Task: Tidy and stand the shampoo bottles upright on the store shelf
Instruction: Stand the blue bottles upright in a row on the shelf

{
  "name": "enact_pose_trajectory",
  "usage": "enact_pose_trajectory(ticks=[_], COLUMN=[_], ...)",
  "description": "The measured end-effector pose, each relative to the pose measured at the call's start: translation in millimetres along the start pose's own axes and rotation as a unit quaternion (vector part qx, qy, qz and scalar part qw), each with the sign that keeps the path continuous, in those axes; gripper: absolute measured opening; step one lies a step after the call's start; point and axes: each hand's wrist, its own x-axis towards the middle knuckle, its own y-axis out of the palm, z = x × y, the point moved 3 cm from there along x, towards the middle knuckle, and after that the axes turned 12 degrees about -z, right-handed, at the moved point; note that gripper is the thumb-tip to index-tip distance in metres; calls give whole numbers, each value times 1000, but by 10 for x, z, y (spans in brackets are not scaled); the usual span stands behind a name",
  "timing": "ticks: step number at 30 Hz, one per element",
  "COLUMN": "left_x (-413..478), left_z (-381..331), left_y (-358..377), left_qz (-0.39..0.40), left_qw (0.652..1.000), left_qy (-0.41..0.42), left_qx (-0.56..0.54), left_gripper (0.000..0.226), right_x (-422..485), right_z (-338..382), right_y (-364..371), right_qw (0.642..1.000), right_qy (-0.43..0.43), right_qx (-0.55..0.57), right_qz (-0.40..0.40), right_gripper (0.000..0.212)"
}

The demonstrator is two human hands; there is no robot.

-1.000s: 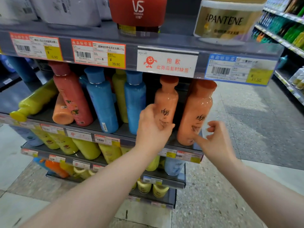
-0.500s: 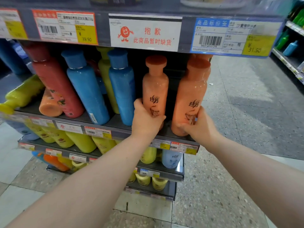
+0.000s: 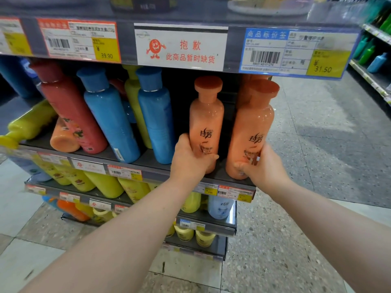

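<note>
Shampoo bottles (image 3: 156,119): my left hand (image 3: 190,159) grips the left orange bottle (image 3: 206,123), my right hand (image 3: 264,168) the right orange bottle (image 3: 251,127), two blue bottles (image 3: 110,119), one red bottle (image 3: 72,106) leaning

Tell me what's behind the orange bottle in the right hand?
Behind the orange bottle the right hand grips, part of another orange bottle peeks out at its upper left. That one's lower body is covered, as is anything deeper.

Left hand (image 3: 190,163), right hand (image 3: 264,170) — gripping bottles (image 3: 206,115).
</note>
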Motion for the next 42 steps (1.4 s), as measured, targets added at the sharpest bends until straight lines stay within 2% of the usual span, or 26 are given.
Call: enact_pose_trajectory(ticks=[15, 21, 25, 27, 29, 32, 35, 39, 42], left_x=[-1, -37, -158, -224, -267, -278, -169, 30, 218], left_z=[43, 8, 15, 40, 94, 124, 119, 223, 400], left_y=[10, -14, -123, -262, -452, -808, -1113, -1328, -1413], left_qz=[5, 19, -3, -15, -39, -87, -133, -163, -154], left_qw=[1000, 1000, 1000, 999, 997, 991, 985, 983, 986], left_qy=[-3, -10, -24, -30, -31, -27, -32, -25, -5], left_qx=[11, 8, 5, 24, 57, 98, 107, 80, 65], left_gripper=[50, 56, 70, 63, 49, 43, 49, 60, 62], right_x=[-28, -46, -80, -134, -236, -466, -657, -782, -715], right_z=[-8, 14, 20, -15, -53, 7, 224, 587, 806], right_y=[6, -12, -51, -117, -171, -98, 107, 461, 798], right_qw=[999, 999, 999, 997, 995, 992, 985, 973, 979], right_qy=[-1, 6, 46, 78, 93, 61, -7, -79, -91], right_qx=[-48, -45, -1, -7, -36, -63, -57, -42, -40], right_qz=[-17, -2, 0, -18, -6, 92, 164, 212, 176], right_gripper=[49, 56, 74, 73, 56, 27, 19, 24, 46])
